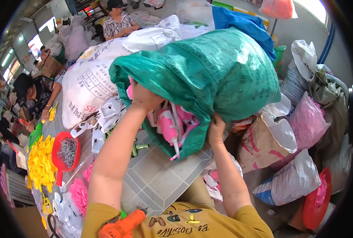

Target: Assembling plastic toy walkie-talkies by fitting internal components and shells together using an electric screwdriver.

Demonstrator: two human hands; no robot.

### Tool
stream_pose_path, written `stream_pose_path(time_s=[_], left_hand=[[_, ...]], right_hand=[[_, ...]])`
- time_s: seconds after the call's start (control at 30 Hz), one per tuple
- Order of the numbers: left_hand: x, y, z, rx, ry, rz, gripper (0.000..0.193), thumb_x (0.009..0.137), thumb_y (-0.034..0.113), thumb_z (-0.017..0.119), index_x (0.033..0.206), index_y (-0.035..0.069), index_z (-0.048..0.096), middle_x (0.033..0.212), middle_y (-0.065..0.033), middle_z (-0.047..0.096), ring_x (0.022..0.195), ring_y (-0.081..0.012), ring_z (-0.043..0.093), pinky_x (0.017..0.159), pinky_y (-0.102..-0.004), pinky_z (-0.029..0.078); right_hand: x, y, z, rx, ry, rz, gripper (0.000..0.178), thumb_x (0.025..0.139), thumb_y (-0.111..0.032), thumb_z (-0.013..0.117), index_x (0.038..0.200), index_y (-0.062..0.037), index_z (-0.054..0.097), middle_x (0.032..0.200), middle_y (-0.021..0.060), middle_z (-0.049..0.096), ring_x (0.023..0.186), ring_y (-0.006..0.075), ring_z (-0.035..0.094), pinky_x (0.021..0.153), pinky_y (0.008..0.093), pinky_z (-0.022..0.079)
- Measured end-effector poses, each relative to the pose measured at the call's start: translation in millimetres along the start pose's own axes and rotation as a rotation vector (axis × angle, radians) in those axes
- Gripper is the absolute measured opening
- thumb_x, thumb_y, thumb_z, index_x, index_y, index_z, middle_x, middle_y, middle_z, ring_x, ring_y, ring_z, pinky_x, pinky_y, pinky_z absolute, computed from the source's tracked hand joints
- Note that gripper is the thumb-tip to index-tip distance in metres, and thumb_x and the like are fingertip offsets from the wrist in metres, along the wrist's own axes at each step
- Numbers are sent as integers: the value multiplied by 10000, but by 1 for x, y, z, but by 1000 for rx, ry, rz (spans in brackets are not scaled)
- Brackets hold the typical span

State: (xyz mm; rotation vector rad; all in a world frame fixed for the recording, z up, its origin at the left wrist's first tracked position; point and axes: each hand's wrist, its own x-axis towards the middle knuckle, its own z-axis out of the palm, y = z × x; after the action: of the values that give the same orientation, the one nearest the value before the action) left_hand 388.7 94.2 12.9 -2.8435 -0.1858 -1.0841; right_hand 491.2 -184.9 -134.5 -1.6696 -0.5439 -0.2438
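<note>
A large green woven sack [240, 63] lies on its side on the grey tiled-pattern table, its mouth facing me. Pink and white plastic parts [169, 126] show inside the mouth. My left hand [145, 97] reaches in at the mouth under the upper rim, and its fingers are hidden by the sack. On the lower right side of the sack, my right hand [216, 129] is closed on the green material. An orange power drill [123, 225] lies at the near edge, close to my left upper arm.
White plastic housings [110, 113] lie left of the sack. A red scoop [67, 152] holds screws beside yellow parts [41, 160]. Pink pieces [79, 194] are nearer. Full white sacks [90, 85] stand behind, more bags [289, 178] at right. Two people [119, 20] sit beyond the table.
</note>
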Motion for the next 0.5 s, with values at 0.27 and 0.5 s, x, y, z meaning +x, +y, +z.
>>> stream_pose_path(time_s=[0.27, 0.5], left_hand=[[-12, 9, -38, 27, -219, -7, 454, 892, 375, 679, 1266, 118, 679, 1351, -138, 646, 1259, -365, 577, 1082, -492, 441], [-13, 16, -78, -111, -524, -74, 511, 879, 257, 689, 1372, 137, 629, 1478, -161, 562, 1335, -413, 536, 1149, -593, 351]], right_hand=[[-61, -39, -30, 306, 108, 180, 554, 877, 91, 587, 1406, 25, 434, 1362, 153, 564, 1288, 230, 542, 1118, 342, 385], [-81, -139, -37, -818, -240, -891, 369, 871, -294, 692, 1205, -141, 663, 1495, 107, 530, 1470, 327, 391, 1183, 738, 49]])
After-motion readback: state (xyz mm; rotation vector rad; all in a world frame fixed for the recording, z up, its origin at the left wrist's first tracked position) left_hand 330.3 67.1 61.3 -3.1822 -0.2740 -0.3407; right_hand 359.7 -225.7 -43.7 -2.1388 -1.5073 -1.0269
